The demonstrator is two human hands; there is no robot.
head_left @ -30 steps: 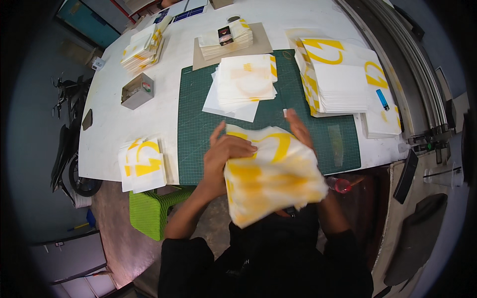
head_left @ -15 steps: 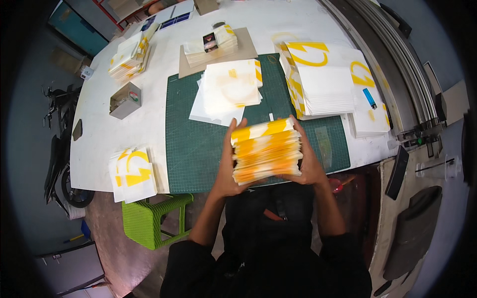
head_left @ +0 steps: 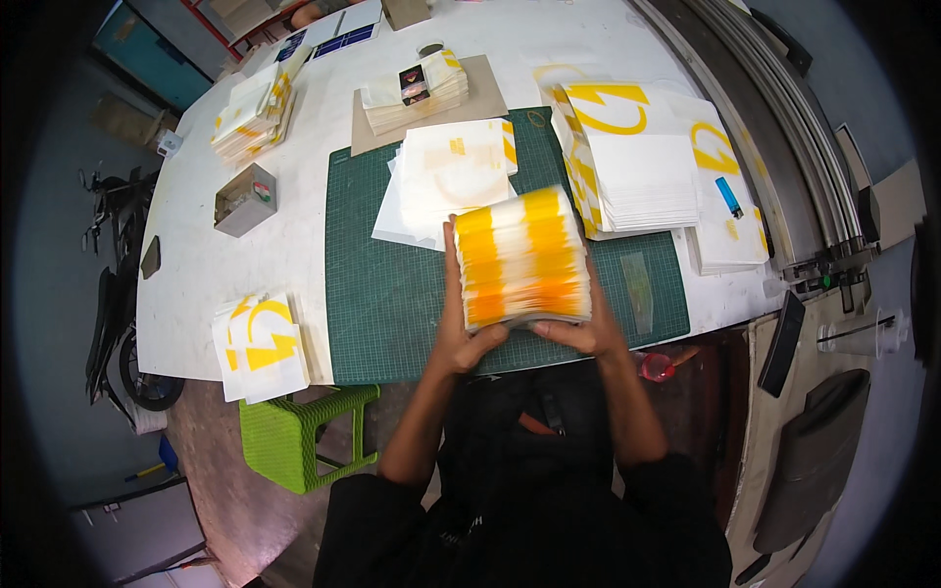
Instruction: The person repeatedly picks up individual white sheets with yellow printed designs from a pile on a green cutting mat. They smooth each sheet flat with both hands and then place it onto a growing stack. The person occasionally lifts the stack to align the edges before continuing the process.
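Observation:
A thick stack of white-and-yellow printed paper [head_left: 522, 257] is held between my two hands above the front of the green cutting mat [head_left: 392, 294]. Its layered edges face me, slightly blurred by motion. My left hand [head_left: 459, 338] grips the left side, with the thumb along the lower edge. On the opposite side my right hand [head_left: 594, 331] is closed round it in the same way. Most of the fingers are hidden behind the stack. Just beyond it, loose white sheets [head_left: 446, 167] with yellow print lie on the mat.
To the right stand a large paper pile [head_left: 642, 167] and a blue lighter [head_left: 728, 196]. More paper piles [head_left: 253, 113] sit at far left, near a small open box [head_left: 247, 201]. A printed stack [head_left: 263, 348] lies at the left front edge, above a green stool [head_left: 294, 441].
Both hands have tilted the stack, raising its far side, so its layered edges look taller and more fanned. My thumbs now show along the bottom.

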